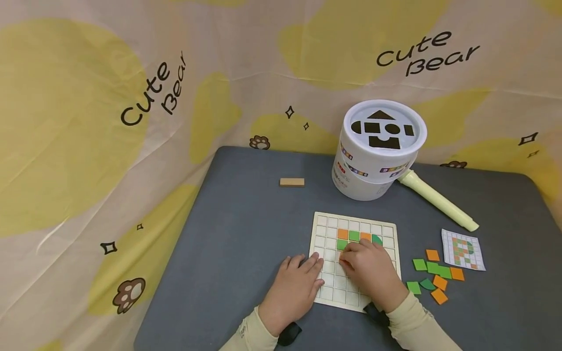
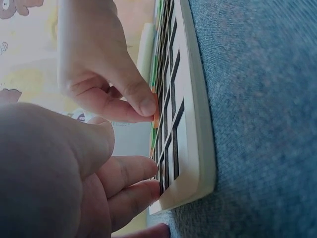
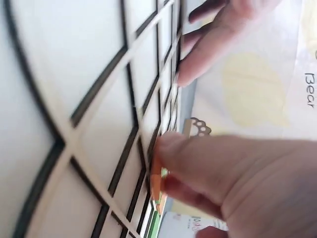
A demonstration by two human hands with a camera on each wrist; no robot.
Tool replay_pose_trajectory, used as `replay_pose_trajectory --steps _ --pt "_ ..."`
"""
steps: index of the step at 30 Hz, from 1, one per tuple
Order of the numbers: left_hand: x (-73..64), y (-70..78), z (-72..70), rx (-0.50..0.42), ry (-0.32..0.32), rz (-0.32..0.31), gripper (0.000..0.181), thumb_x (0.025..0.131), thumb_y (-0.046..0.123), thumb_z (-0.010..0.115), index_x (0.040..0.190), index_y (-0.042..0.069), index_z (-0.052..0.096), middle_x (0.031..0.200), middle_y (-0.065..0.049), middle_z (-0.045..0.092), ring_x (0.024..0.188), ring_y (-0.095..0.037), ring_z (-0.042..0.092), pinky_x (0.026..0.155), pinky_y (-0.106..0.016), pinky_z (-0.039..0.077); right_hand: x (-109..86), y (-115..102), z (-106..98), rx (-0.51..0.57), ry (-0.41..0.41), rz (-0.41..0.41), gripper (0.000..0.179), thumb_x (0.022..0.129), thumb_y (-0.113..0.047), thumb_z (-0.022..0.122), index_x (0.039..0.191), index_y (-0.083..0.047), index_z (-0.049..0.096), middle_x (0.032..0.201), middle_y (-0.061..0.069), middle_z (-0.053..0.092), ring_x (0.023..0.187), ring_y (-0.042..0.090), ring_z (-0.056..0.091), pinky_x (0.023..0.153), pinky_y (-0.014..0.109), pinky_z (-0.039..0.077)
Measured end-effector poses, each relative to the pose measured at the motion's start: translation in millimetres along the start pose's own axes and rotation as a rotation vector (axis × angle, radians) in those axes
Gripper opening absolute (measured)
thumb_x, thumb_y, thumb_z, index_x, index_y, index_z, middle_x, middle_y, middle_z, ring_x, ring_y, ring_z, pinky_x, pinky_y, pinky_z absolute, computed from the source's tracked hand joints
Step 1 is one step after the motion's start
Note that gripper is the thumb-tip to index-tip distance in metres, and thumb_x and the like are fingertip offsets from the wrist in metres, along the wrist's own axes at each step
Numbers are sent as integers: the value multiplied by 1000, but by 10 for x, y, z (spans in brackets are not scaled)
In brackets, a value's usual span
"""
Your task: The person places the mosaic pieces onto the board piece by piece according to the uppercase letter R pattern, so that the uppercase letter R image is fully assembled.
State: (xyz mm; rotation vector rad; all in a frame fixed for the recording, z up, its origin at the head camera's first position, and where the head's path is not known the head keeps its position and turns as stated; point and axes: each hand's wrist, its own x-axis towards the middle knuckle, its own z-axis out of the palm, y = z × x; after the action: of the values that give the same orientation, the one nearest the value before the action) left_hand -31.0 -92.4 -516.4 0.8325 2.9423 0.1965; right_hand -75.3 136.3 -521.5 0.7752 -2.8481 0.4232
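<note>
A square wooden grid board point(image 1: 327, 287) lies on the dark table. Orange, green and teal tiles fill some cells near its far side, among them a green tile point(image 1: 353, 236) and a teal quarter-round tile point(image 1: 376, 239). My right hand point(image 1: 372, 270) is over the board's middle and pinches an orange square tile point(image 2: 156, 110) between thumb and finger, at a cell of the grid. My left hand point(image 1: 295, 288) rests at the board's left edge, its fingers extended and touching the rim. The right hand hides part of the board.
Loose orange and green tiles point(image 1: 420, 264) lie right of the board beside a pattern card point(image 1: 470, 248). Behind stand a white tub point(image 1: 369, 170) with shape cutouts in its lid and a pale yellow stick point(image 1: 439, 200). A small wooden block point(image 1: 291, 182) lies at the back.
</note>
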Motion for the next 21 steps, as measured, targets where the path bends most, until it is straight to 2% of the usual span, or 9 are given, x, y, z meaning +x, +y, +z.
replay_pose_trajectory --steps 4,8,12,16,21 --pt "-6 0 7 -2 10 3 46 113 41 54 153 20 62 156 3 57 133 -27 57 109 -54 47 -56 -76 -56 -76 -62 -30 21 79 -12 95 98 -13 86 102 1 78 90 25 66 74 44 55" --pt "-6 0 14 9 16 2 46 113 41 54 153 19 62 156 3 57 134 -27 57 109 -53 48 -149 -212 -96 -198 -114 -90 29 85 -8 87 114 -5 82 115 8 76 96 31 64 76 46 54" --pt "3 -1 19 19 8 0 47 113 41 53 153 19 62 157 3 56 135 -27 57 109 -53 47 -252 -340 -97 -260 -154 -67 39 91 -11 80 128 1 76 130 13 71 111 36 62 87 49 53" --pt "9 0 22 10 4 -2 47 112 41 54 153 19 62 157 2 56 135 -27 56 110 -53 47 -316 -390 -61 -224 -156 -19 47 91 -15 80 135 1 73 139 12 68 120 36 60 93 51 51" --pt "0 10 15 7 3 -3 47 113 41 54 152 18 63 156 2 57 135 -27 56 110 -54 47 -356 -349 -55 -108 -143 9 52 92 -19 81 140 -3 70 145 9 65 125 36 58 96 55 49"
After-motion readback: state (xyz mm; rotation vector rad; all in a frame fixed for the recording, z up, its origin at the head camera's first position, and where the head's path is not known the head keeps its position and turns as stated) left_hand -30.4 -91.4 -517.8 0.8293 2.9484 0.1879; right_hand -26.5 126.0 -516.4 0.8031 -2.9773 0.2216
